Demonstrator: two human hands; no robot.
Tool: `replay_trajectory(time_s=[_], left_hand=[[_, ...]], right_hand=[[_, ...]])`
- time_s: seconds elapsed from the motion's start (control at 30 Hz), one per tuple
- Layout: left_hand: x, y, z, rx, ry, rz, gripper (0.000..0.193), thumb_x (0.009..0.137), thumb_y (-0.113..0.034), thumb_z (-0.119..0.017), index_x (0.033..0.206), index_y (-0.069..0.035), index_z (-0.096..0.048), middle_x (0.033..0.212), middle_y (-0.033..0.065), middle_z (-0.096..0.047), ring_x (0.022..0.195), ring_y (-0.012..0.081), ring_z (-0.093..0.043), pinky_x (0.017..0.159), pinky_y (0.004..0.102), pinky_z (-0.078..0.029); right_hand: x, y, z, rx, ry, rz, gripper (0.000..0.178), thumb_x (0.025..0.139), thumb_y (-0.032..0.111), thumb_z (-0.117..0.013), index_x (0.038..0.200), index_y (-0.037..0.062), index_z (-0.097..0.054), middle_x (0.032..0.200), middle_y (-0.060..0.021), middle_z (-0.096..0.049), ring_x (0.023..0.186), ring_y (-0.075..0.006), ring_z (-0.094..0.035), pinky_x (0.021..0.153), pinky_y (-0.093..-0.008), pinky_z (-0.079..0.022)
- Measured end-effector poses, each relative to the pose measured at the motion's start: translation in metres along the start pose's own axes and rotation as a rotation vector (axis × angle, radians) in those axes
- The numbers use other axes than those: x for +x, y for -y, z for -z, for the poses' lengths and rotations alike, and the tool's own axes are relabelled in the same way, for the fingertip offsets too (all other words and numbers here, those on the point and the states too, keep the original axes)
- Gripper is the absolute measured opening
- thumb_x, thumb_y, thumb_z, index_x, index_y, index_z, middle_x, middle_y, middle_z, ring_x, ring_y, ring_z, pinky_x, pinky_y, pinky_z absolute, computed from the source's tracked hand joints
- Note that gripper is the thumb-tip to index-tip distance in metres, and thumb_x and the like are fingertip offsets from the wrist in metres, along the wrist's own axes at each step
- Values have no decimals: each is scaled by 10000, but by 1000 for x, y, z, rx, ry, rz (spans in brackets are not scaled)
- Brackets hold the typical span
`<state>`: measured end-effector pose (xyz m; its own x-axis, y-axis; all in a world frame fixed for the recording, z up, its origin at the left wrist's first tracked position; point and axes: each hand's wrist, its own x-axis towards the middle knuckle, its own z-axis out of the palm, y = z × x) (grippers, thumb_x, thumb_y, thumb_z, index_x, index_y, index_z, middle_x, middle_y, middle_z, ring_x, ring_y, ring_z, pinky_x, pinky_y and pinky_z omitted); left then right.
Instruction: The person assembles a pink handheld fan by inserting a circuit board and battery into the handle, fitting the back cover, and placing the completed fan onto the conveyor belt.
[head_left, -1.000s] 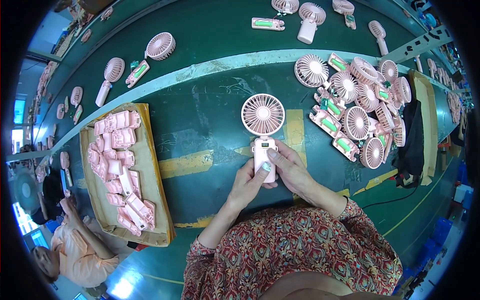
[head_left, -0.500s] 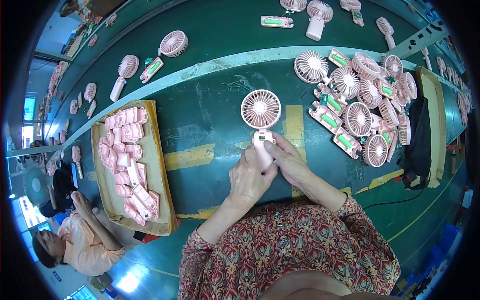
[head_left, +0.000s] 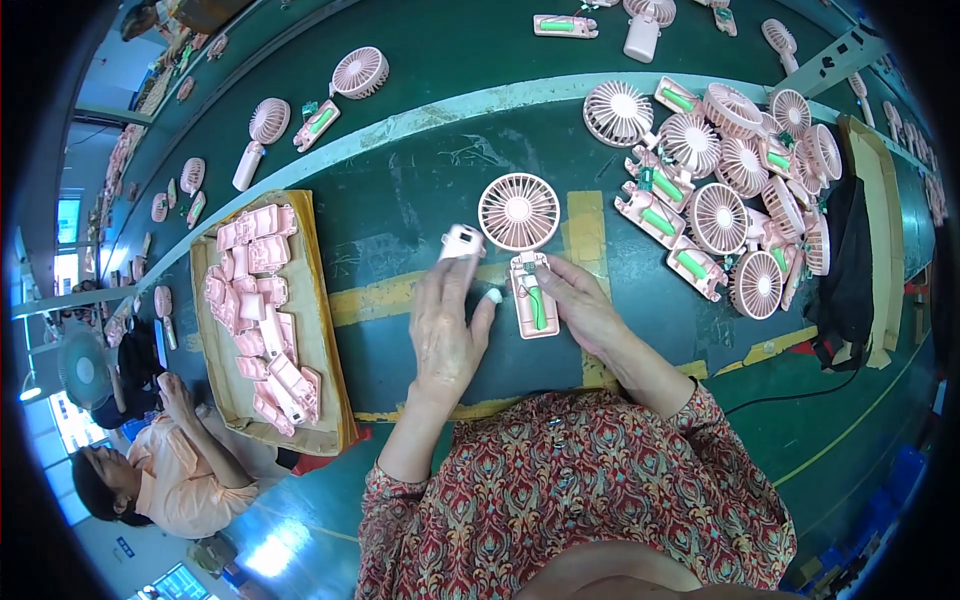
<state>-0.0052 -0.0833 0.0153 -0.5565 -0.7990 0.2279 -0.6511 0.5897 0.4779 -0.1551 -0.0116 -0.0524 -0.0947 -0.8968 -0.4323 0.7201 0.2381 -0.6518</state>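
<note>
A pink handheld fan [head_left: 519, 212] lies in front of me, its round grille at the far end. Its handle is uncovered, so a green battery [head_left: 537, 308], thin wires and a small circuit board show inside. My right hand [head_left: 583, 310] grips the handle's right side near the neck, thumb on its upper edge. To the left of the fan, my left hand [head_left: 445, 325] holds the handle's pink cover [head_left: 463, 242], tilted and apart from the fan; fingers hide much of it.
A cardboard tray [head_left: 335, 375] of pink handle covers stands at my left. Several open pink fans [head_left: 718, 218] are heaped at my right, beside a black cloth [head_left: 845, 265]. More fans lie on the green belt [head_left: 450, 60] beyond a pale rail. Another person [head_left: 190, 470] sits at far left.
The cover has come off the fan's handle and moved left in my left hand, baring the battery and wires. My right hand stays at the handle. Fans on the belt have shifted slightly right.
</note>
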Motion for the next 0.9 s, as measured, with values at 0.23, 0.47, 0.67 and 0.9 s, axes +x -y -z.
replay_trajectory(time_s=[0.23,0.47,0.67,0.9], left_hand=[[2,9,-40,-288,68,-109,176,721,12,-644,891,-12,-603,888,128,-615,847,304,-596,725,377,-488],[15,8,-35,-209,124,-210,154,728,25,-617,873,-10,-580,837,124,-592,766,310,-573,664,403,-468],[23,6,-33,-124,140,-260,153,710,22,-612,855,-7,-573,793,117,-569,737,294,-568,643,398,-473],[22,11,-29,-173,207,-197,161,706,8,-623,861,-15,-588,815,116,-585,736,296,-587,651,386,-485]], right_hand=[[-1,4,3,-122,88,50,313,978,188,-440,1221,-3,-490,1056,-38,-588,926,-79,-559,805,-218,-474],[0,15,10,-140,185,-27,351,977,172,-437,1287,8,-437,1154,-42,-545,1037,-95,-515,889,-238,-432],[-3,18,7,-184,147,-36,344,978,164,-425,1284,5,-437,1156,-54,-544,1044,-107,-509,904,-251,-418],[-3,15,7,-232,141,-14,335,981,156,-408,1273,-5,-440,1136,-66,-554,1037,-113,-514,904,-250,-417]])
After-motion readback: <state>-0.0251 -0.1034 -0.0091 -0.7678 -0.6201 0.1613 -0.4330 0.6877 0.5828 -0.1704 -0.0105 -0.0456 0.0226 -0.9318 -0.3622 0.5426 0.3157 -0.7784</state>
